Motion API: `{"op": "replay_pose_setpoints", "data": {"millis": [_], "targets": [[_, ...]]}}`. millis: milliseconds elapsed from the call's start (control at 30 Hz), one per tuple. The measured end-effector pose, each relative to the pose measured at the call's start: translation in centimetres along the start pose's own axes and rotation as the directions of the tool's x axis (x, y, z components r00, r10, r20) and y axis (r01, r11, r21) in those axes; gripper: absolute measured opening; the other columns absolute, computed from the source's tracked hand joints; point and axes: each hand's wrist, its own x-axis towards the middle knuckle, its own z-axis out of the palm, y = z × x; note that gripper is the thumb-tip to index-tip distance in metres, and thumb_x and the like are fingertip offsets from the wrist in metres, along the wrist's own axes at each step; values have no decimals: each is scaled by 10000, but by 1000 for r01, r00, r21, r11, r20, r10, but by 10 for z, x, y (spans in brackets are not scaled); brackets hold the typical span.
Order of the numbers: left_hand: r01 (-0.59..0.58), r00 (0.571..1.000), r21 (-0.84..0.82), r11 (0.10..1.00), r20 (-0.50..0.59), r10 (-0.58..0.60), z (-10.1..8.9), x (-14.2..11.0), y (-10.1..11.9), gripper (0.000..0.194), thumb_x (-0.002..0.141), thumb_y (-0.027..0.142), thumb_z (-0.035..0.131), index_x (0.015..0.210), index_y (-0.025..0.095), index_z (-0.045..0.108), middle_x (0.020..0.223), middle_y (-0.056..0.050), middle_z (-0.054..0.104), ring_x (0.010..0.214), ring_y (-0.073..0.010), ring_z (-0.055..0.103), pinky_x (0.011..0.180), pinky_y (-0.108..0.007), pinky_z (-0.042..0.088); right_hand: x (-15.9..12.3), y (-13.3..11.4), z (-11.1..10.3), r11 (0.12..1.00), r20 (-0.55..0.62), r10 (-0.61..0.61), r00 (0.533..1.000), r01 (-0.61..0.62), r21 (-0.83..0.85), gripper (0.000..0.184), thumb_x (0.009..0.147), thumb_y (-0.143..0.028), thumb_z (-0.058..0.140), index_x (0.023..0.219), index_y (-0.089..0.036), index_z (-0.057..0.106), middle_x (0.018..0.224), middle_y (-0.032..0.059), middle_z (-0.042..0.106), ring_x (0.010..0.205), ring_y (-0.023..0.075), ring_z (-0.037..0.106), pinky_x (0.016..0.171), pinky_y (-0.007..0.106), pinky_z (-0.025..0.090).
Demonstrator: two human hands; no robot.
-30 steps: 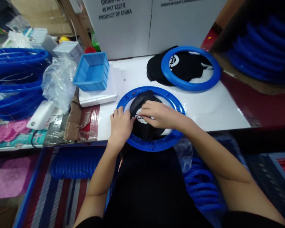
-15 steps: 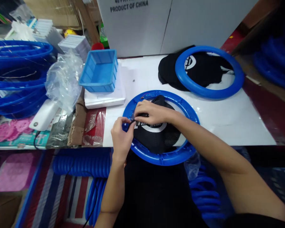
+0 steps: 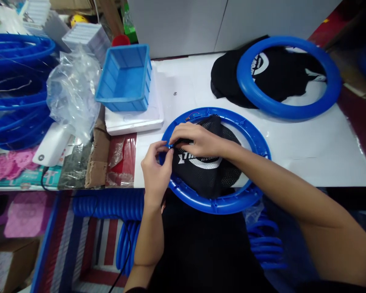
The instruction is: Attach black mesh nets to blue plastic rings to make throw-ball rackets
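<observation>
A blue plastic ring point(image 3: 215, 206) lies with its ribbed, hollow side up at the table's front edge. Inside it is bunched black mesh fabric point(image 3: 198, 179) with white print. At the ring's left rim my left hand point(image 3: 157, 169) is closed, thumb and forefinger pinching the fabric's edge. My right hand point(image 3: 198, 138) reaches across from the right, its fingers closed on the same edge, fingertips almost meeting the left ones. A tiny shiny spot shows between the fingertips; what it is I cannot make out.
Behind to the right, another blue ring point(image 3: 289, 114) lies on black printed fabric point(image 3: 225, 77). A light-blue bin point(image 3: 123, 87) sits on a white slab point(image 3: 134, 124) at the left, near a plastic bag point(image 3: 75, 89) and stacked blue rings point(image 3: 18, 103). A small metal piece point(image 3: 175, 94) lies on the tabletop.
The fingertips have shifted slightly up along the left rim, and the black edge between them is less visible now. The head view has moved a little.
</observation>
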Motion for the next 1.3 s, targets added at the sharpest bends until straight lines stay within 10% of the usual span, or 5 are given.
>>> {"op": "replay_pose_setpoints", "data": {"millis": [700, 1000, 1300], "targets": [[15, 996, 123, 992, 89, -27, -10, 15, 7, 60, 921, 173, 729, 920, 228, 753, 871, -6, 789, 841, -193, 764, 793, -319, 612, 3, 8, 13, 989, -92, 122, 988, -129, -76, 108, 1018, -263, 654, 948, -197, 703, 976, 71, 679, 921, 218, 604, 854, 368, 479], [-316, 941, 560, 766, 290, 176, -15, 20, 19, 238, 970, 116, 578, 828, 222, 737, 812, -91, 752, 894, -316, 667, 844, -467, 556, 4, 6, 17, 981, -105, 144, 984, -156, -112, 109, 1006, -261, 643, 925, -201, 684, 970, 73, 659, 952, 236, 579, 881, 386, 453], [-368, 907, 586, 722, 396, 141, -19, 37, 17, 254, 898, 86, 586, 765, 241, 736, 813, -91, 736, 806, -296, 668, 790, -421, 549, 5, -15, -3, 886, 2, 192, 981, -173, -431, 131, 1022, -238, 604, 1087, -190, 707, 1194, 140, 659, 1137, 317, 542, 1011, 490, 408]]}}
